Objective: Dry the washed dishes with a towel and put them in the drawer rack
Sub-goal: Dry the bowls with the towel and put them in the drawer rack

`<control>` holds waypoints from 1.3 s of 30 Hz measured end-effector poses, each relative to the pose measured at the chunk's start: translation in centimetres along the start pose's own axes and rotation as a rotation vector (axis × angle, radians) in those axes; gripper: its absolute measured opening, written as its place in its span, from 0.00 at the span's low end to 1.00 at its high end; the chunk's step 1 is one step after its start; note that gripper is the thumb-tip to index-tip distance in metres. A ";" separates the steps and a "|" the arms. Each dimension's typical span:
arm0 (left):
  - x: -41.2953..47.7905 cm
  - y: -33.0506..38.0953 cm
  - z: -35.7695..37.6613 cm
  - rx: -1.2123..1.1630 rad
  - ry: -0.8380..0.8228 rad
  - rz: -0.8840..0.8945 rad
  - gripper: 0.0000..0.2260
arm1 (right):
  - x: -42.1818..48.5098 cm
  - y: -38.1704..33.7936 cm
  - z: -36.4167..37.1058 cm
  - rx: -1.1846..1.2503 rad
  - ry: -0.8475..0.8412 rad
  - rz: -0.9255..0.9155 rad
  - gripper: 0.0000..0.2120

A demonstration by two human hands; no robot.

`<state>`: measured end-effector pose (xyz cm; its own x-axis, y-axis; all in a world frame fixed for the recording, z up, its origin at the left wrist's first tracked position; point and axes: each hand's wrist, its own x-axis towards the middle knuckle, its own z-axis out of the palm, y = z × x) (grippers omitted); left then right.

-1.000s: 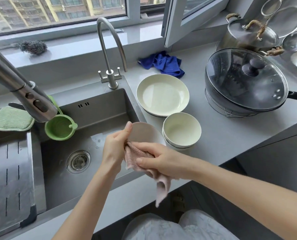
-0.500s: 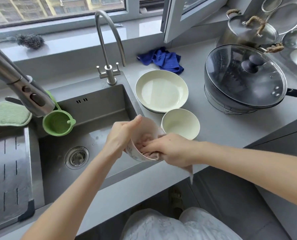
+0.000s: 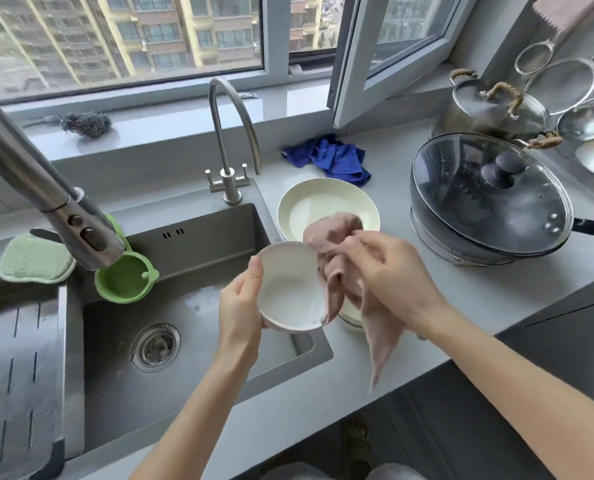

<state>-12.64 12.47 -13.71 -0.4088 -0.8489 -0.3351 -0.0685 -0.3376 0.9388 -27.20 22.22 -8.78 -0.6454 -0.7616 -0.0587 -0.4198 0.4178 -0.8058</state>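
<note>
Early yet: left hand [image 3: 240, 306] grips bowl [image 3: 288, 289], right hand [image 3: 385, 271] pinches towel [image 3: 333, 237]; far plate [image 3: 323, 202] likely undried, rack unseen.

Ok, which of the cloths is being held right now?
The pink towel, held by the right hand beside the bowl; the blue cloth lies crumpled on the counter behind the plate, untouched.

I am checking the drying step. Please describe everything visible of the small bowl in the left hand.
The small bowl is round, white, glossy like ceramic, and empty. It is tilted, its opening toward the camera, above the right edge of the sink. The left hand grips its left rim; the pink towel, held by the right hand, touches its right rim.
</note>
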 end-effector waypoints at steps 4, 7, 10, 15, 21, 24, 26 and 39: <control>-0.1 0.5 0.9 -0.024 -0.095 0.072 0.14 | 1.1 0.6 3.3 -0.002 0.034 -0.098 0.14; -0.1 1.4 1.2 0.051 -0.261 0.109 0.21 | 2.9 0.9 2.5 -0.056 -0.072 -0.147 0.29; -0.1 2.2 1.1 0.073 -0.330 0.108 0.22 | 4.3 0.6 1.9 -0.033 -0.399 -0.169 0.41; 0.5 3.0 1.9 0.039 -0.191 0.013 0.17 | 5.2 0.7 2.8 0.109 -0.303 -0.037 0.18; 1.8 2.1 2.3 0.195 0.062 0.323 0.16 | 3.5 1.1 5.3 0.668 0.023 0.391 0.12; -0.7 0.5 4.1 -0.032 0.180 0.346 0.18 | 3.6 0.7 6.2 0.654 0.223 0.451 0.11; -1.8 -0.6 3.8 0.002 0.130 0.338 0.16 | 3.7 1.0 5.6 0.438 0.251 0.336 0.10; 2.4 3.4 0.3 0.268 -0.230 0.212 0.37 | 4.1 -0.4 4.0 0.378 -0.075 -0.005 0.14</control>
<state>-14.13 9.39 -11.31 -0.6298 -0.7652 -0.1335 -0.1832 -0.0206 0.9829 -27.13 16.97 -11.08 -0.5898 -0.8030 -0.0858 -0.1487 0.2124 -0.9658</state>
